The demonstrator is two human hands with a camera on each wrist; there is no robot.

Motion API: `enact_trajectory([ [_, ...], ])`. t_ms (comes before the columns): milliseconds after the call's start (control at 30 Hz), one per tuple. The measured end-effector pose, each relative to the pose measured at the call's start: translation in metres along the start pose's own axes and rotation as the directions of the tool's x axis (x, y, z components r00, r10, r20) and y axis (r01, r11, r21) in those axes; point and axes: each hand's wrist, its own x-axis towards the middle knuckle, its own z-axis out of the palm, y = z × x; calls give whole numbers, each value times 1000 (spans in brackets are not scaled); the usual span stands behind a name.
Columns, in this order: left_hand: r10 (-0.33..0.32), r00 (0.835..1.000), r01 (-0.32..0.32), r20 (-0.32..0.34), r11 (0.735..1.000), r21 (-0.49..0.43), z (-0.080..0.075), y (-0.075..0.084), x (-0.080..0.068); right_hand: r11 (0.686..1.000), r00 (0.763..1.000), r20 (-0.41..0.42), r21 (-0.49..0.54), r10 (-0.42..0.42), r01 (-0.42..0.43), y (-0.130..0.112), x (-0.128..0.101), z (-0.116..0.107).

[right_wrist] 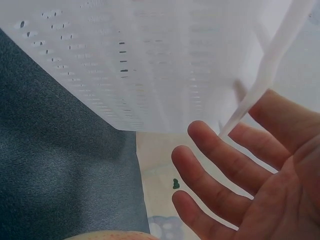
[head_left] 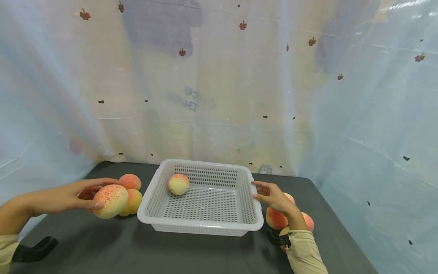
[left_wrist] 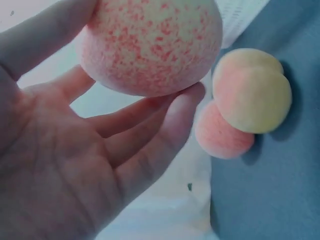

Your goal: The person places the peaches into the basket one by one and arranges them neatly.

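Note:
My left hand (head_left: 105, 194) grips a red-speckled yellow peach (head_left: 110, 200) in its fingers and thumb, raised just left of a white slotted basket (head_left: 202, 227). In the left wrist view the peach (left_wrist: 150, 45) sits between my thumb and fingertips (left_wrist: 192, 95). Two more peaches (head_left: 130, 181) (head_left: 134, 201) lie on the table behind it, and both of these peaches (left_wrist: 252, 97) (left_wrist: 222, 137) show in the left wrist view. One peach (head_left: 178, 184) lies in the basket's far left corner. My right hand (head_left: 260, 191) touches the basket's right rim with straight fingers (right_wrist: 220, 150), next to the basket wall (right_wrist: 150, 60).
The dark table (head_left: 102, 247) ends at the right (head_left: 342, 228). Several peaches (head_left: 276, 219) (head_left: 308, 221) lie by my right wrist. A pale plastic sheet with small leaf marks (head_left: 219, 95) hangs close behind and at both sides. A black strap piece (head_left: 34, 249) shows at bottom left.

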Motion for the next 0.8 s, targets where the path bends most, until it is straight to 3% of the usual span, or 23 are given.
enact_trajectory([
  [233,86,992,-85,-92,996,15,10,15,16,1000,1000,15,16,6,-6,3,1,-1],
  [433,117,959,-92,-256,990,109,19,24,34,1000,1000,15,14,-22,22,0,2,-3],
  [800,147,946,-83,-291,972,221,27,44,71,1000,1000,11,23,-11,11,-1,1,-4],
])
